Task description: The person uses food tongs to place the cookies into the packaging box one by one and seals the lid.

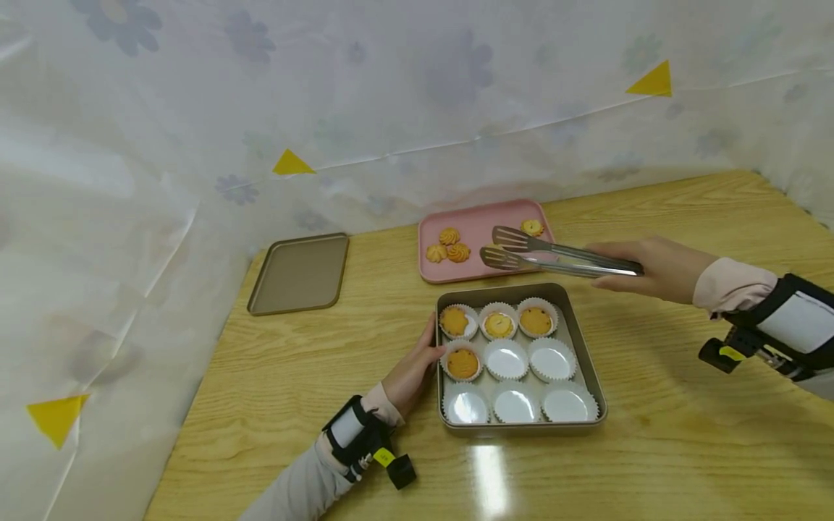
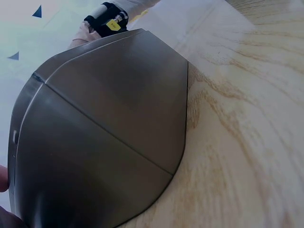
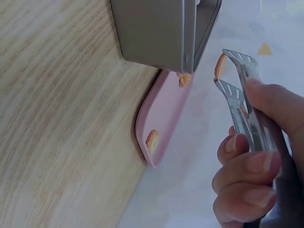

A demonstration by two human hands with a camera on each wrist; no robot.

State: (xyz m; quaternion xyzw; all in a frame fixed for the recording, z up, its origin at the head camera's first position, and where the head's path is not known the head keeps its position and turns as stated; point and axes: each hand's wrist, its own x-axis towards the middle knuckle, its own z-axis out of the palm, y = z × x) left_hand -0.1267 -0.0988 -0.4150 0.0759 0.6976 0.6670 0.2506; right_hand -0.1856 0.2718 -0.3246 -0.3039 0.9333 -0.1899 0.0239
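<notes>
My right hand [image 1: 658,268] grips metal tongs [image 1: 567,255] above the pink tray. In the right wrist view a cookie [image 3: 220,66] shows between the slotted tips of the tongs. At the left side of a deep square baking pan [image 1: 587,354], my left hand [image 1: 412,373] holds the rim, thumb over the edge. White paper cups [image 1: 507,359] stand in rows inside the pan. Cookies [image 1: 536,320] lie in the far row's cups and in the middle row's left cup; the others show bare white insides. The left wrist view shows the pan's outer wall [image 2: 104,109].
Behind the baking pan lies the pink tray [image 1: 482,226], with swirled cookies [image 1: 459,252] at its left and another cookie [image 1: 531,227] at its right corner. A shallow brown tray [image 1: 300,275] sits at the far left. A flowered curtain [image 1: 391,108] borders the wooden table [image 1: 684,449].
</notes>
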